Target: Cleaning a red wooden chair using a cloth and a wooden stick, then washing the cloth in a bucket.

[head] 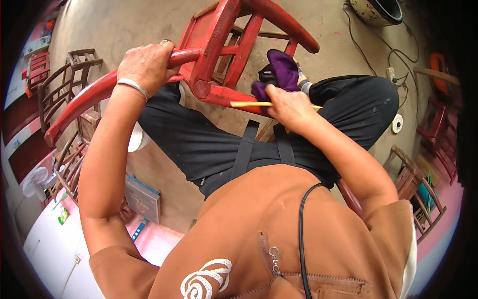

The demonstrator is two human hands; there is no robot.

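Observation:
A red-painted wooden chair (220,45) lies tipped over before my knees, its frame and legs turned toward me. My left hand (147,65), with a pale bangle at the wrist, is closed around one of its long red bars. A thin yellow stick (246,104) passes through the closed fingers of my right hand (289,108), across the chair's near bar. Right beside those fingers is a purple fabric piece (282,69), close to a foot in a striped sock; I cannot tell whether the hand holds it too. The fingertips are partly hidden.
Dark wooden chairs (80,63) stand to the left, with a white fan (35,183) below them. A worn round pot (377,13) is at top right, near black cables and a socket strip (391,74). Another wooden chair (407,175) is at right. A white spool (397,123) lies on the floor.

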